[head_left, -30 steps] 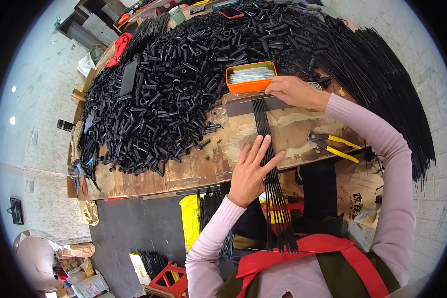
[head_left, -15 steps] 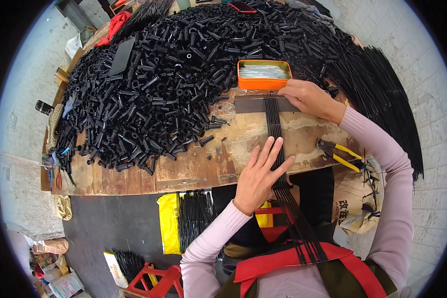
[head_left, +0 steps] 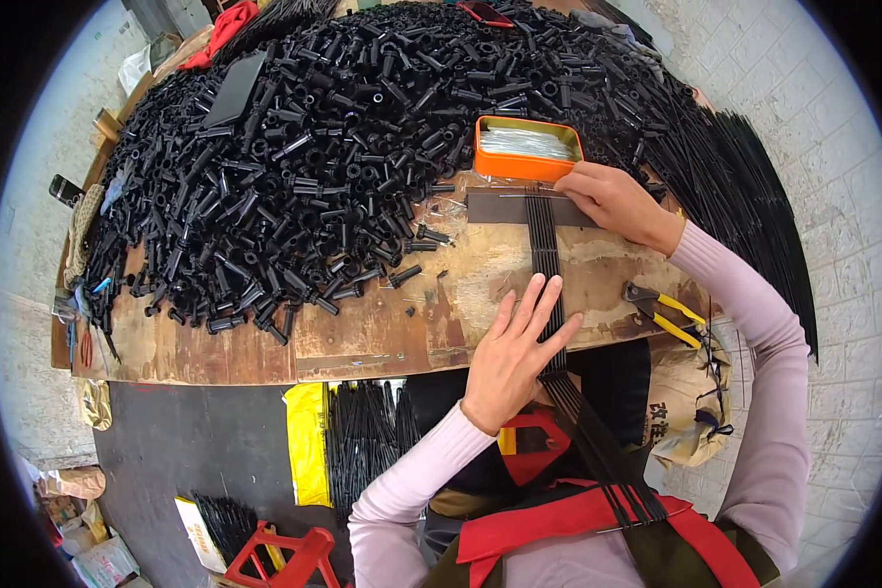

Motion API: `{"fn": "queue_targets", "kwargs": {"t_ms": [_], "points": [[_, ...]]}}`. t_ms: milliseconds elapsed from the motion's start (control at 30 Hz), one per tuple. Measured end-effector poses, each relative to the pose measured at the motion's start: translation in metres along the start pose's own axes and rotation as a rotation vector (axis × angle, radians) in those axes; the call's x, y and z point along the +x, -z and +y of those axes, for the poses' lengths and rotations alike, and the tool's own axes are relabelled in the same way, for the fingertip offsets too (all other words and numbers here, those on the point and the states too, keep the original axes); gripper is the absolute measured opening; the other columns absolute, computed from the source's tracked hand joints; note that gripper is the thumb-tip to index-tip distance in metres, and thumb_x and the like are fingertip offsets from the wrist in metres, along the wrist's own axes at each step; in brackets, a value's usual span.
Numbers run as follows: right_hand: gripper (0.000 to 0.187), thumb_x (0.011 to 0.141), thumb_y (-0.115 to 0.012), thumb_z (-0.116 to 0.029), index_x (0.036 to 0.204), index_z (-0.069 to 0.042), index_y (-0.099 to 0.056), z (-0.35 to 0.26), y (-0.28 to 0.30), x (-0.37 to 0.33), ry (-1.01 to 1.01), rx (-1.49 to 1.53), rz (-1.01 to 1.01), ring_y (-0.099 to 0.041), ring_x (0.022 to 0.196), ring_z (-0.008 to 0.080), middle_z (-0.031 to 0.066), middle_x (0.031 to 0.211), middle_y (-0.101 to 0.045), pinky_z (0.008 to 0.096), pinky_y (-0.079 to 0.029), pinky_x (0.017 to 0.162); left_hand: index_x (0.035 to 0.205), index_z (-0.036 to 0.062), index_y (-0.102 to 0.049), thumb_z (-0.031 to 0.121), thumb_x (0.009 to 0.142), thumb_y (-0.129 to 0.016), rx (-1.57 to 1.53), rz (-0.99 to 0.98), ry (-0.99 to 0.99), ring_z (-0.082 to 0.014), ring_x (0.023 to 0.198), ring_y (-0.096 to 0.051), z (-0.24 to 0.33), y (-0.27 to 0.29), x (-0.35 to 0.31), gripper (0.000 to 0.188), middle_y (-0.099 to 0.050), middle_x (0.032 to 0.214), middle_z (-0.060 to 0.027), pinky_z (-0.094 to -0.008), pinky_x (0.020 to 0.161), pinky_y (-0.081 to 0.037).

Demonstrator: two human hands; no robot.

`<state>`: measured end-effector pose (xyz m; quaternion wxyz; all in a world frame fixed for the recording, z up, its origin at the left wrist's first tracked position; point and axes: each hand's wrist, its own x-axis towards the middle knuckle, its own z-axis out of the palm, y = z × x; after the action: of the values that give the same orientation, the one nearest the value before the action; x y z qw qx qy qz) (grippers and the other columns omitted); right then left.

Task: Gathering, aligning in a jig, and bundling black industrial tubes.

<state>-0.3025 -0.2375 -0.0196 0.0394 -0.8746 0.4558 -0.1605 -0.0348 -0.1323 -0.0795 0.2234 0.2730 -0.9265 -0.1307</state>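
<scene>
Lying under flat fingers (head_left: 544, 304): rods (head_left: 542, 245).

A heap of short tubes (head_left: 343, 167) covers the counter's (head_left: 382, 333) left and back. A tin (head_left: 527, 147) sits at the heap's right edge. Long rods (head_left: 544, 245) run from a flat bar (head_left: 500, 208) before the tin toward the person; pliers (head_left: 666, 314) lie right of them.

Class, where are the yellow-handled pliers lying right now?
In the head view, the yellow-handled pliers lie at the wooden table's right front edge, below the right forearm, right of the black rods.

Worn wooden workbench (head_left: 363, 333); white brick wall (head_left: 813, 108); dark floor (head_left: 196, 441).
</scene>
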Motion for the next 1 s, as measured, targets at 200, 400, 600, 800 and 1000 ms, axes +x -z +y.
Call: {"fn": "queue_targets", "kwargs": {"t_ms": [200,400,600,800,1000], "points": [[0.019,0.09,-0.059,0.0,0.109,-0.001,-0.063,-0.005,-0.003,0.004,0.057,-0.078,0.01,-0.064,0.092,0.0333,0.0146,0.1,-0.064,0.0396,-0.052,0.08,0.14,0.0242,-0.052,0.0,0.058,-0.076,-0.006,0.011,0.004,-0.0321,0.147,-0.03,-0.001,-0.001,-0.001,0.089,-0.03,0.16,-0.0131,-0.0471,0.114,-0.034],[0.036,0.087,-0.058,0.0,0.123,-0.005,-0.061,-0.005,-0.003,0.001,0.061,-0.105,0.014,-0.063,0.099,0.0347,0.0148,0.108,-0.063,0.0422,-0.053,0.086,0.141,0.0245,-0.052,0.002,0.052,-0.08,-0.014,0.021,-0.01,-0.0332,0.148,-0.029,-0.002,-0.007,0.0,0.096,-0.028,0.161,-0.0135,-0.0472,0.115,-0.034],[0.04,0.086,-0.059,0.001,0.125,-0.007,-0.061,-0.006,0.001,0.0,-0.01,-0.078,-0.056,-0.063,0.1,0.0349,0.0151,0.11,-0.064,0.042,-0.053,0.087,0.143,0.0237,-0.05,-0.001,0.062,-0.072,0.047,0.034,-0.027,-0.0336,0.148,-0.028,-0.002,-0.007,-0.001,0.087,-0.028,0.161,-0.0146,-0.0477,0.116,-0.032],[0.041,0.087,-0.058,0.005,0.126,-0.006,-0.061,-0.007,0.005,0.0,-0.061,-0.073,-0.106,-0.064,0.106,0.0347,0.0167,0.118,-0.064,0.0396,-0.052,0.09,0.144,0.0242,-0.049,-0.004,0.066,-0.066,-0.018,0.031,-0.007,-0.0337,0.148,-0.028,-0.002,-0.008,-0.002,0.085,-0.029,0.16,-0.015,-0.0477,0.117,-0.031],[0.038,0.088,-0.058,0.004,0.124,-0.006,-0.063,-0.003,0.006,-0.001,-0.086,-0.055,-0.109,-0.064,0.106,0.0347,0.0164,0.117,-0.064,0.0394,-0.052,0.09,0.144,0.0228,-0.049,-0.003,0.064,-0.068,0.005,0.054,-0.015,-0.0337,0.148,-0.028,-0.004,-0.009,-0.002,0.086,-0.03,0.16,-0.0148,-0.0475,0.117,-0.03]]}}
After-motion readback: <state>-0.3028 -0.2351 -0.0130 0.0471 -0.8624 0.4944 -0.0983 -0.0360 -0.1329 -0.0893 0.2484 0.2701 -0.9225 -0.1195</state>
